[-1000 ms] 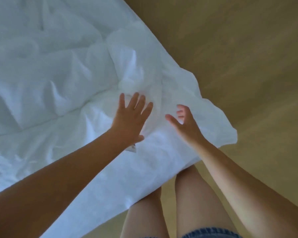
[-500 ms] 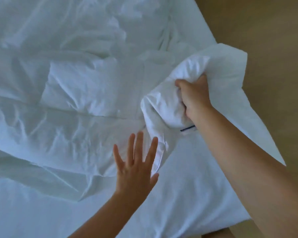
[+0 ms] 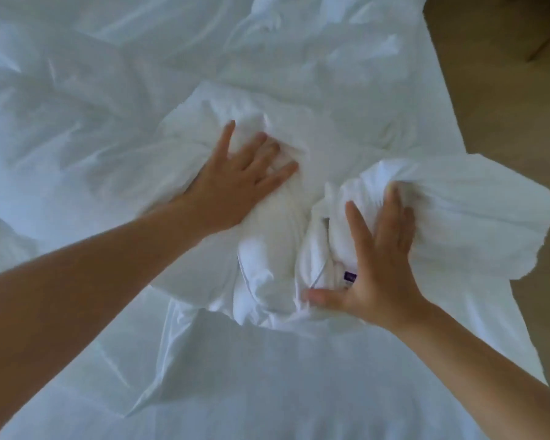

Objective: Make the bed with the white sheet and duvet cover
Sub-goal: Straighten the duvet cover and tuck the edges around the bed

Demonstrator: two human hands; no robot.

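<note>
Two flat hands press a puffy white bundle on the bed

Head view: the duvet (image 3: 267, 249) lies bunched up in the middle of the white sheet (image 3: 267, 401); the left hand (image 3: 235, 188) and the right hand (image 3: 378, 265) both push on it with fingers spread, gripping nothing; it looks soft, light and floppy, so a corner is best to grab; a small label (image 3: 350, 276) peeks out by the right hand; the wood floor (image 3: 508, 100) is off to the right; nothing seems to be in the way.

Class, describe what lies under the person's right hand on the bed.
Bunched white duvet, pressed by the right hand; a purple label peeks out at the palm's edge. The label's remainder is covered.
</note>
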